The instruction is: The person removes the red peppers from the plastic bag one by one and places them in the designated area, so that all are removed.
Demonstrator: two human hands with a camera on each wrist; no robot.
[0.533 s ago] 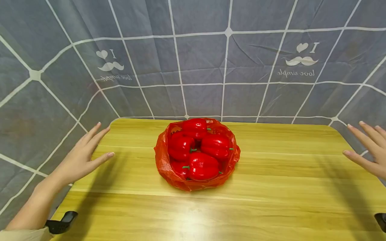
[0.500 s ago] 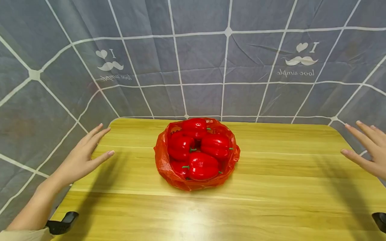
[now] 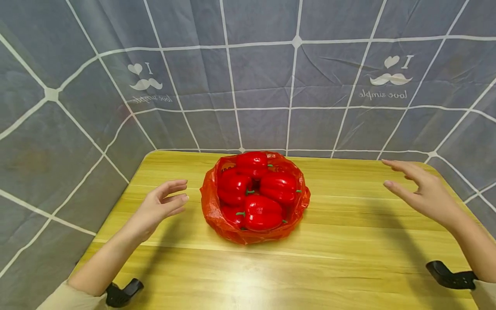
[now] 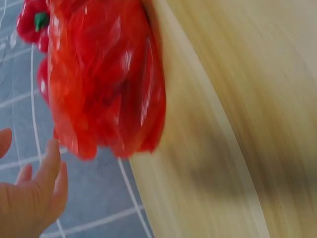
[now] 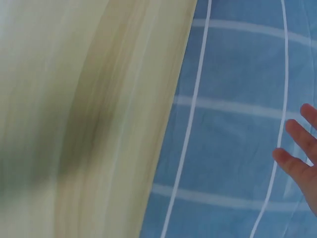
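In the head view a thin red plastic bag (image 3: 211, 209) stands with its mouth open at the middle of the table. Several glossy red bell peppers (image 3: 263, 213) with green stems fill it. My left hand (image 3: 156, 209) hovers just left of the bag, fingers loosely bent, holding nothing. The left wrist view has the bag's crumpled side (image 4: 109, 79) close ahead of that hand, with a gap between them in the head view. My right hand (image 3: 422, 193) is in the air well to the right of the bag, fingers relaxed and holding nothing.
The wooden table (image 3: 348, 241) has rounded far corners. A grey curtain (image 3: 259, 77) with white grid lines hangs behind it and along both sides. Black bands (image 3: 124, 292) are worn on both wrists.
Both hands have moved inward toward the bag, the left one to the right and the right one to the left. Their fingers are more bent than before. The bag has stayed in place.
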